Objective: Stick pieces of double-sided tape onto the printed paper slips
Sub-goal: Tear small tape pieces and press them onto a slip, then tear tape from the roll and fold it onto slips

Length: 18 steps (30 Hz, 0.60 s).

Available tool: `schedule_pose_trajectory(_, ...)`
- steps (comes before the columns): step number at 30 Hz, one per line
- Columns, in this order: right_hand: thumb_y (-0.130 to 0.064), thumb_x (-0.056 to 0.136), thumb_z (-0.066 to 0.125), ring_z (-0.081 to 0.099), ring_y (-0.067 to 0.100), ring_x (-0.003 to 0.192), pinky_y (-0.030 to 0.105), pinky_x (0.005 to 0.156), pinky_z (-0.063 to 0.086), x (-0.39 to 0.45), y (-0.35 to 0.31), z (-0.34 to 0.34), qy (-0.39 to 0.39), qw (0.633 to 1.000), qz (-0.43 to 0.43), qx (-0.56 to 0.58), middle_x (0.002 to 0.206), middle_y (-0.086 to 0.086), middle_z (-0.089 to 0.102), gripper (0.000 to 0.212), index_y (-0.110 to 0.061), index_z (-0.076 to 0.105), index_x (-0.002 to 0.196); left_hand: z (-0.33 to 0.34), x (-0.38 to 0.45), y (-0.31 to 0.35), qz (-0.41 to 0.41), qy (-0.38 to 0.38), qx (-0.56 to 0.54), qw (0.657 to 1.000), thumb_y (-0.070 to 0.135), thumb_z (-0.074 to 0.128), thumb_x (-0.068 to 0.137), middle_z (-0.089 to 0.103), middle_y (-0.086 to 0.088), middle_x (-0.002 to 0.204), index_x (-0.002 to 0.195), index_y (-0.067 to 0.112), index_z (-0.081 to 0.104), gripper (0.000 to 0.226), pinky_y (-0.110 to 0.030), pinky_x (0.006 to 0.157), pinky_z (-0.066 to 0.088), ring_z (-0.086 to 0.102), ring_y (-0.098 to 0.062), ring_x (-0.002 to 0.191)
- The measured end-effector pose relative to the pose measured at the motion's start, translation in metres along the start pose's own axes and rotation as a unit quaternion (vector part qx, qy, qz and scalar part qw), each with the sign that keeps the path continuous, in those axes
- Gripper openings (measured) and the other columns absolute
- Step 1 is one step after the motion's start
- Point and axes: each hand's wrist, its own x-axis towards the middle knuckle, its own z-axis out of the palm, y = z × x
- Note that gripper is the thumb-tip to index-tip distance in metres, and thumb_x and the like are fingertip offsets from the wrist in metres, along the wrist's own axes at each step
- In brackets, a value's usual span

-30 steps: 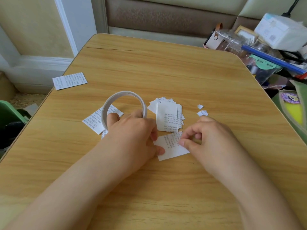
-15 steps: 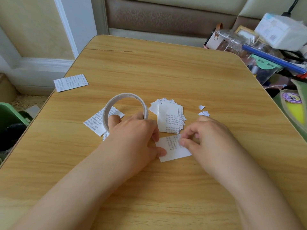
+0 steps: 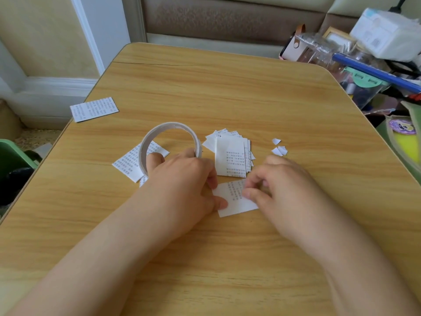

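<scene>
White tape roll (image 3: 170,142) gripped in left hand (image 3: 182,185), right hand (image 3: 280,192) pinching at the slip (image 3: 234,199) between them, which could lift or crease if tugged

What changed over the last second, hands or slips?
Almost nothing. The right hand keeps its fingertips curled at the right edge of the front slip; what it pinches is too small to tell. The left hand still grips the tape roll and touches the slip's left edge. The slip stack, the scraps and the other slips stayed put.
</scene>
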Motion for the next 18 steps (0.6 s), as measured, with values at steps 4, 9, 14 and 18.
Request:
schedule_pose_trajectory(4,-0.027,0.089,0.063,0.039,0.006,0.091,0.02,0.063,0.023,-0.005,0.011,-0.012,-0.004,0.998,0.042,-0.048,0.086,-0.012,0.045,0.016,-0.029,0.058,0.074,0.0,0.0,0.0,-0.003,-0.004,-0.008,1.0,0.054,0.065,0.077,0.035,0.017,0.084,0.084,0.036,0.046,0.028,-0.027,0.078,0.013,0.028,0.0,0.07)
schedule_pose_trajectory(9,-0.023,0.089,0.062,0.034,0.0,0.082,0.006,0.08,0.028,-0.003,-0.01,0.0,0.023,0.998,-0.06,-0.004,0.079,-0.013,0.04,0.013,-0.025,0.06,0.076,-0.002,0.0,0.003,-0.007,-0.005,0.003,1.0,0.055,0.065,0.076,0.034,0.017,0.082,0.082,0.035,0.044,0.029,-0.028,0.082,0.016,0.036,-0.008,0.083)
schedule_pose_trajectory(14,-0.027,0.091,0.059,0.036,0.005,0.092,0.016,0.071,0.027,0.001,-0.01,0.005,-0.018,0.999,-0.032,-0.012,0.084,-0.012,0.04,0.011,-0.026,0.061,0.081,-0.004,0.0,0.003,-0.01,-0.009,0.004,1.0,0.055,0.065,0.076,0.034,0.017,0.082,0.078,0.035,0.042,0.031,-0.028,0.083,0.016,0.039,-0.008,0.085)
schedule_pose_trajectory(18,-0.027,0.089,0.063,0.041,0.001,0.088,0.005,0.067,0.03,-0.006,0.006,-0.011,-0.03,0.999,0.035,-0.007,0.087,-0.013,0.046,0.018,-0.03,0.057,0.072,-0.004,-0.001,0.003,-0.009,-0.012,-0.005,1.0,0.053,0.065,0.078,0.032,0.018,0.083,0.083,0.035,0.044,0.028,-0.027,0.083,0.016,0.027,0.001,0.07)
